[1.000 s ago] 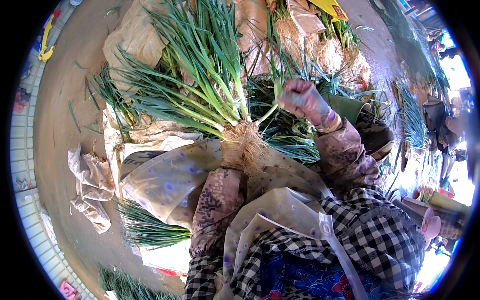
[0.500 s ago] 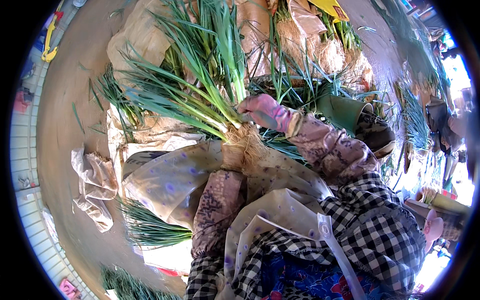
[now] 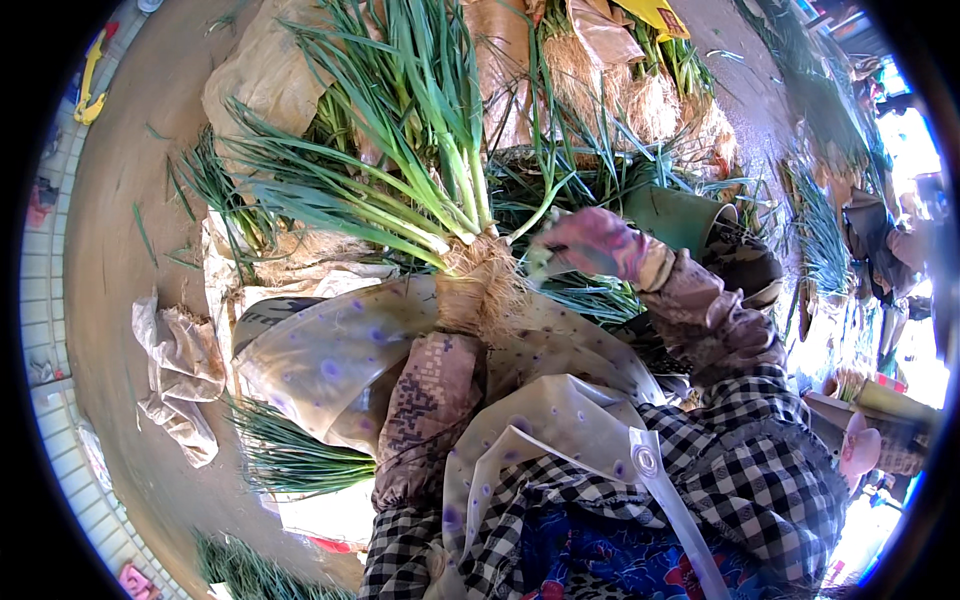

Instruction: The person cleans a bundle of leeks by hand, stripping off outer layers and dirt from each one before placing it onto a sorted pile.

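A bunch of green onions (image 3: 440, 190) fans out up and to the left, its leaves long and green and its stems white. My left hand (image 3: 460, 302) is closed around the root end, largely covered by shaggy tan roots (image 3: 492, 285). One single stalk (image 3: 540, 210) leans out to the right of the others. Just right of the roots is my right hand (image 3: 598, 243), in a pinkish, patterned glove, apart from the bunch. Motion smears its fingertips, and a pale green-white blur shows there, which I cannot make out.
Beyond the bunch lie more green onions with pale roots (image 3: 580, 75) and brown sacking (image 3: 497, 60). A green bucket (image 3: 675, 215) lies tipped by a camouflage-patterned shoe (image 3: 745, 265). A spotted translucent apron (image 3: 330, 350) covers my lap. At left are a crumpled sack (image 3: 180, 380) and more onion leaves (image 3: 300, 450).
My right hand has moved right, away from the stem bases. The single stalk now leans apart to the right. My left hand keeps its hold on the bunch.
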Motion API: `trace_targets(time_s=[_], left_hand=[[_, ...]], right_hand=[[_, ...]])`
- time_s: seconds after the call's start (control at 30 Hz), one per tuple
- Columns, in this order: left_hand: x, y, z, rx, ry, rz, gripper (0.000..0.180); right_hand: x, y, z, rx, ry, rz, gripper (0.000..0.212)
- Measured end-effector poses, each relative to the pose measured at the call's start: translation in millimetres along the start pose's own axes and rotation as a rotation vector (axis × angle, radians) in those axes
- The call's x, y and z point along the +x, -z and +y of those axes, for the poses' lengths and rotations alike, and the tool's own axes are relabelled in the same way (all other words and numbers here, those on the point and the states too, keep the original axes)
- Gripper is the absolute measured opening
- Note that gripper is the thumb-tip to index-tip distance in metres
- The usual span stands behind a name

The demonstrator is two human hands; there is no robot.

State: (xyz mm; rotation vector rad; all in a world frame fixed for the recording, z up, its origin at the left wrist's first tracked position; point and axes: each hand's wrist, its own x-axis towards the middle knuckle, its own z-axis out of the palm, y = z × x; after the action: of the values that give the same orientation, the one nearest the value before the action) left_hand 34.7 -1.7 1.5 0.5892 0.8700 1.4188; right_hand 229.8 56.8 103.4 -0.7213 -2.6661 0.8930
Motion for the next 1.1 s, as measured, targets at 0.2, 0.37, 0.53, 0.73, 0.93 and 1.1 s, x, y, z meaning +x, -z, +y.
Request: trace_targets(time_s=[0.2,0.37,0.53,0.73,0.93,1.1], left_hand=[[-9.0,-4.3,7.9,0.324,-0.129,0.008,0.032],[-6.4,-10.4,8.4,0.316,-0.076,-0.060,0.035],[-6.1,7.6,-0.9,-0.135,0.005,-0.020,0.039],[-4.6,-1.5,1.9,-0.483,0.107,0.045,0.049],[-7.5,8.4,-3.4,-0.682,0.333,-0.085,0.047],[1.9,36.5,-13.4,-0.729,0.333,0.112,0.054]], right_hand=[[124.0,-18.7,-3.0,0.982,-0.529,0.521,0.029],[154.5,-38.8,38.9,0.665,-0.564,0.341,0.024],[128.6,-27.0,19.2,1.058,-0.504,0.357,0.013],[56.5,-10.9,-1.9,1.178,-0.374,0.421,0.015],[29.1,-23.6,-32.4,1.126,-0.165,0.247,0.014],[1.6,-11.1,-47.0,0.979,-0.146,0.162,0.014]])
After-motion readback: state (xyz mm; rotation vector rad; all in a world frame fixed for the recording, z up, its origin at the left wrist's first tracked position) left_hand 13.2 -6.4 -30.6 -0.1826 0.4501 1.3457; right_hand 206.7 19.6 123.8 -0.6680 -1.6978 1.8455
